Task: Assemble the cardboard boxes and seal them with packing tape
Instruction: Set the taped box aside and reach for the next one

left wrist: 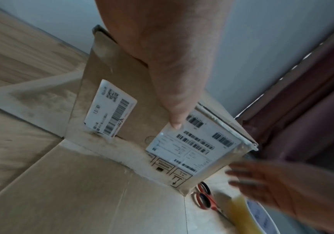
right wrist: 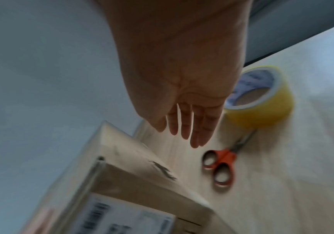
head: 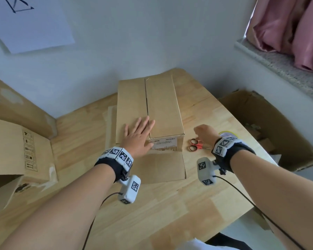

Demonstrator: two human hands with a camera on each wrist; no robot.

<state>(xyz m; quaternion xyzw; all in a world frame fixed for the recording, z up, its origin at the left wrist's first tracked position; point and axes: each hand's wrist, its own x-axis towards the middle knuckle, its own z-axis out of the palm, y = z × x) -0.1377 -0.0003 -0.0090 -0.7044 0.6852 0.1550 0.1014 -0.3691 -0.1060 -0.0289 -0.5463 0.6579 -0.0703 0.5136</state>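
A brown cardboard box (head: 161, 105) stands on the wooden table (head: 170, 204), its two top flaps folded down and meeting at a seam. My left hand (head: 139, 135) lies flat with straight fingers on the left flap near the front edge; the thumb (left wrist: 174, 110) hangs over the labelled front face. My right hand (head: 205, 133) hovers open above the table right of the box, fingers (right wrist: 190, 131) straight, holding nothing. A yellow roll of packing tape (right wrist: 260, 101) sits just beyond it, mostly hidden behind the wrist in the head view. Red-handled scissors (head: 195, 145) lie beside the box.
A flat cardboard sheet (head: 163, 166) lies under the box's front. An open carton (head: 271, 130) stands off the table's right edge. More cartons (head: 20, 147) crowd the left side. A wall and a window sill with a pink curtain (head: 296, 33) close the back.
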